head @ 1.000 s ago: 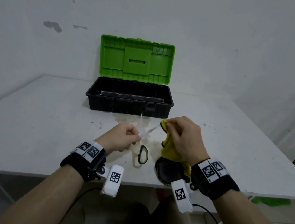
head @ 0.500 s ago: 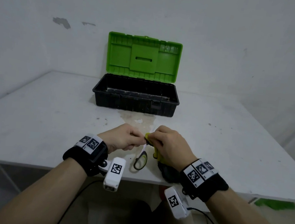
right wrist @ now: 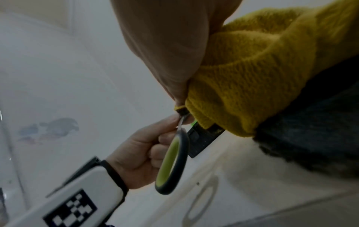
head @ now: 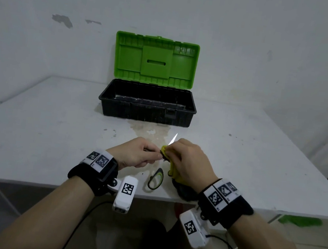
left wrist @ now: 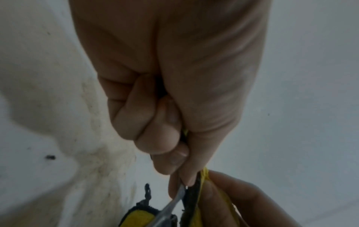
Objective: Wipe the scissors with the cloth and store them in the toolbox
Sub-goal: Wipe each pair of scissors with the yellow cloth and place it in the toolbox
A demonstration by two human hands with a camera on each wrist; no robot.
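Note:
My left hand (head: 135, 156) grips the scissors (head: 155, 179) near the pivot, with a green and grey handle loop (right wrist: 172, 162) hanging below it. A bright blade tip (head: 173, 139) sticks out past my right hand (head: 189, 161). That hand pinches the yellow and dark cloth (head: 173, 171) around the blade close to the pivot. In the right wrist view the cloth (right wrist: 252, 76) bunches thickly under the palm. In the left wrist view the blade (left wrist: 170, 205) runs between my left fingertips and the cloth edge (left wrist: 196, 204). The black toolbox (head: 147, 107) stands open behind, green lid (head: 156, 60) upright.
The white table (head: 45, 131) carries a brownish stain (head: 150, 132) in front of the toolbox. Its front edge lies just under my wrists. A grey wall rises right behind the box. Something green (head: 299, 220) lies on the floor at the right.
The cloth in my right hand slid from the blade tip down toward the pivot, leaving the tip bare. Both hands have drawn close together. The view shifted slightly.

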